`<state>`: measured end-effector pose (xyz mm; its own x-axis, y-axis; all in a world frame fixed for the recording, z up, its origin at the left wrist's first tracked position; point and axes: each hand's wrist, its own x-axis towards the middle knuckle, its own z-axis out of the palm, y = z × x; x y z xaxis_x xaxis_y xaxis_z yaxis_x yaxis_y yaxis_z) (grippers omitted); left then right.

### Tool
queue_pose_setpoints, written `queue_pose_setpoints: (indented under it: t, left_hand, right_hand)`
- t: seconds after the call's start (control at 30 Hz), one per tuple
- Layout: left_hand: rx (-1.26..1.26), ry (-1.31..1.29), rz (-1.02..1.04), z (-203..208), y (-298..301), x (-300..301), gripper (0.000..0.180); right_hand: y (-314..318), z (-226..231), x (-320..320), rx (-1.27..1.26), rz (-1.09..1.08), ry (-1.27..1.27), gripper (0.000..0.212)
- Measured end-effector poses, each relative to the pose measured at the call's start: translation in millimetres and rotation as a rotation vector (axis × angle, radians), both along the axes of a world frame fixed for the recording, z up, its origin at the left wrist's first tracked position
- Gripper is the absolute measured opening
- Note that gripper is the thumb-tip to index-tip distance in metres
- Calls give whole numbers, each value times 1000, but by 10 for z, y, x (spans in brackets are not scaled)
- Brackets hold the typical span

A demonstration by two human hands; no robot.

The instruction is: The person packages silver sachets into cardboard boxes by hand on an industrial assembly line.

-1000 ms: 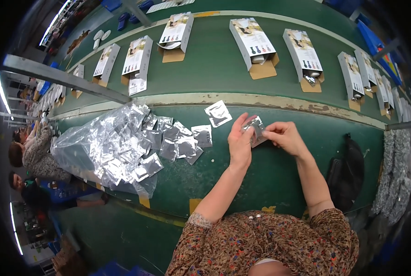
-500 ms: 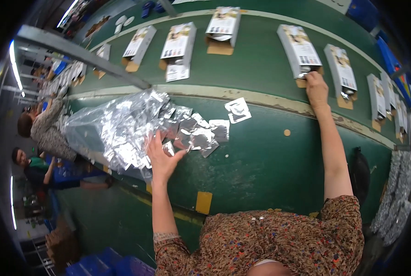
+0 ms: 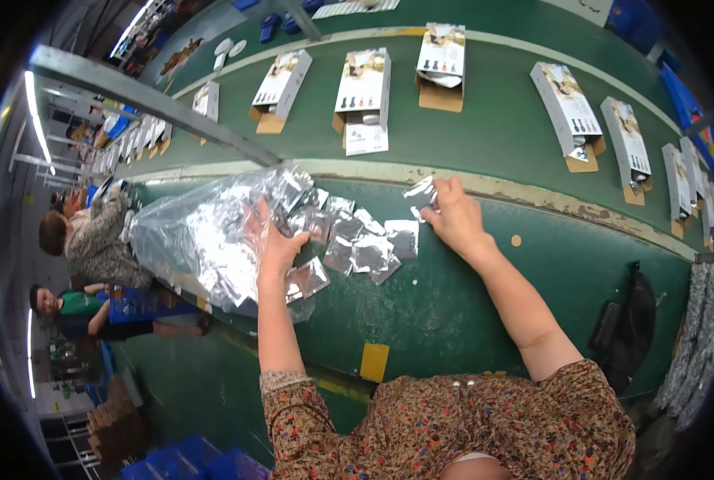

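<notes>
My right hand pinches a flat silver foil sachet at the table's far edge. On the left, my left hand lies with fingers spread against a clear plastic bag full of such sachets. Its fingertips are partly lost in the glare of the foil. Loose foil sachets have spilled from the bag's mouth and overlap between my hands. Beyond the table's rim, an open carton has a bit of silver foil showing at its near end.
Several more printed cartons lie on the green belt, flaps open toward me. A grey metal bar crosses at upper left. A black bag sits at the table's right. Another person works at far left.
My right hand has come back from a carton toward the left and taken up the separate sachet. The cartons have shifted to the right. My left hand stays by the bag.
</notes>
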<state>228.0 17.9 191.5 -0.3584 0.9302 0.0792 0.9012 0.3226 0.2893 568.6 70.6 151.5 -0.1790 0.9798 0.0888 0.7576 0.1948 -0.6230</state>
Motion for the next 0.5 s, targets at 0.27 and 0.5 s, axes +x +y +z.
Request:
queue_pose_setpoints:
  t: [0.27,0.5]
  left_hand:
    - [69,78,76,-308,227,-205,85]
    - [105,129,95,-461,254,-393,79]
  right_hand:
    - [300,-272,16,158,-56,346,15]
    - [1335,-233,567,744,-81,-450,9]
